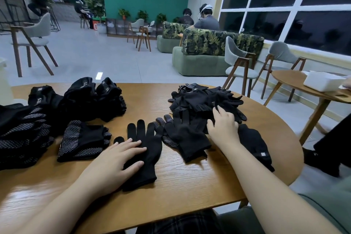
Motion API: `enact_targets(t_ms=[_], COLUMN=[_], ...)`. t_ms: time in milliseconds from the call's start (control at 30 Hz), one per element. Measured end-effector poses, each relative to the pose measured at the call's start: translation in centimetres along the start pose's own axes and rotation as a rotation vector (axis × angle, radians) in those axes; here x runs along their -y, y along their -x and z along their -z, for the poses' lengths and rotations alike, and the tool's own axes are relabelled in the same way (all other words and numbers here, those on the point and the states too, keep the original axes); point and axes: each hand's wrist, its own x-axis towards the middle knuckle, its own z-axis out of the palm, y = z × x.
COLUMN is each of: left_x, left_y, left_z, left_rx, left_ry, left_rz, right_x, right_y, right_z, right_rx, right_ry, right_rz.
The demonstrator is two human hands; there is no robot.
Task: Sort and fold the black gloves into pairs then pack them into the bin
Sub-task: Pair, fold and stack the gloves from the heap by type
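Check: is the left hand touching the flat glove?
Touching. The head view shows the left hand lying palm down on the flat glove, its straight fingers overlapping the fabric with no gap.
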Motion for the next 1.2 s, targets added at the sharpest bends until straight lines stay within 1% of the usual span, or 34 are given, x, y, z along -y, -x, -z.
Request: enact_targets(t_ms=[167,233,333,400,433,533,600,667,800,900,967,1067,1200], left_x=[-0.1,-0.2,-0.1,-1.0,-1.7,-4.5,-5.8,-6.1,-4.5,-2.9,-2.5,-2.7,-4.0], left_y=[0.0,0.1,0.4,0.4,0.2,-0.9,-1.7,-2.1,-1.7,-1.0,-0.7,-0.6,-0.9], left_z=[0.1,0.2,0.2,0.9,1.6,4.9,7.1,8.9,10.3,10.0,9.6,9.3,9.2], left_rx=[-0.004,-0.013,-0.025,-0.055,-0.104,-0.337,-0.425,-0.464,-0.505,-0.525,-0.523,-0.491,-0.421], left_ry=[0.002,0.006,0.044,0.128,0.193,0.347,0.363,0.384,0.422,0.445,0.470,0.544,0.583], left_rz=[-0.004,-0.002,-0.003,-0.002,-0.008,-0.070,-0.085,-0.064,0.043,0.125,0.150,0.129,0.039], right_x=[1.8,2.6,4.3,5.8,6.6,8.8,10.1,11.0,11.7,11.8,11.7,11.7,12.2], right_y=[2.8,3.3,3.3,3.2,3.2,3.1,3.1,3.3,3.8,3.8,3.8,3.9,3.9], right_z=[0.4,1.2,2.9,3.8,4.2,5.3,5.7,5.9,5.9,5.6,5.3,5.2,5.3], right_rx=[-0.387,-0.435,-0.406,-0.366,-0.344,-0.346,-0.355,-0.357,-0.322,-0.311,-0.307,-0.277,-0.269], right_ry=[-0.206,-0.321,-0.431,-0.484,-0.520,-0.593,-0.611,-0.610,-0.638,-0.666,-0.689,-0.735,-0.725], right_rz=[0.296,0.342,0.400,0.463,0.495,0.591,0.632,0.658,0.689,0.723,0.753,0.775,0.774])
